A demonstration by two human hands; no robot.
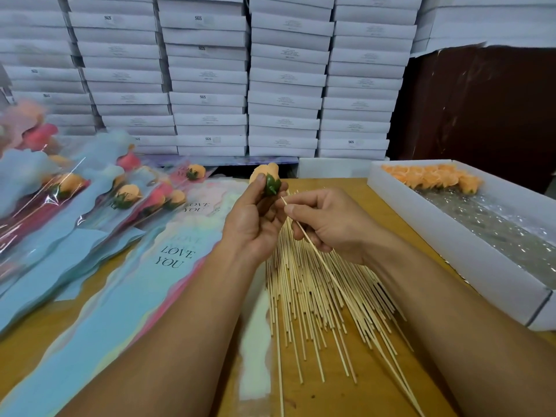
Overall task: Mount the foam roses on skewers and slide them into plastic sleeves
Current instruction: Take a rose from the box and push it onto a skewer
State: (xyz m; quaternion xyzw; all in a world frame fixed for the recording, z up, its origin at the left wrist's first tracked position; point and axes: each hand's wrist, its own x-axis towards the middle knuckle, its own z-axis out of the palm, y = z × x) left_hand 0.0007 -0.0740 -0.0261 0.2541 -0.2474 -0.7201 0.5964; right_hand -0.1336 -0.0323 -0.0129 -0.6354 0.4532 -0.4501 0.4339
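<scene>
My left hand (251, 218) pinches an orange foam rose (266, 176) by its green base, bloom pointing away from me. My right hand (323, 222) grips one wooden skewer (337, 284), and the skewer's tip sits just short of the green base. Under both hands a loose pile of skewers (313, 296) fans out on the wooden table (376, 386). Flat plastic sleeves (135, 296) printed "LOVE YOU" lie to the left of the pile.
Finished sleeved roses (90, 194) are heaped at the far left. A long white box (445, 236) on the right holds orange rose heads (433, 177) at its far end and shiny film. Stacks of white boxes (210, 79) form a wall behind the table.
</scene>
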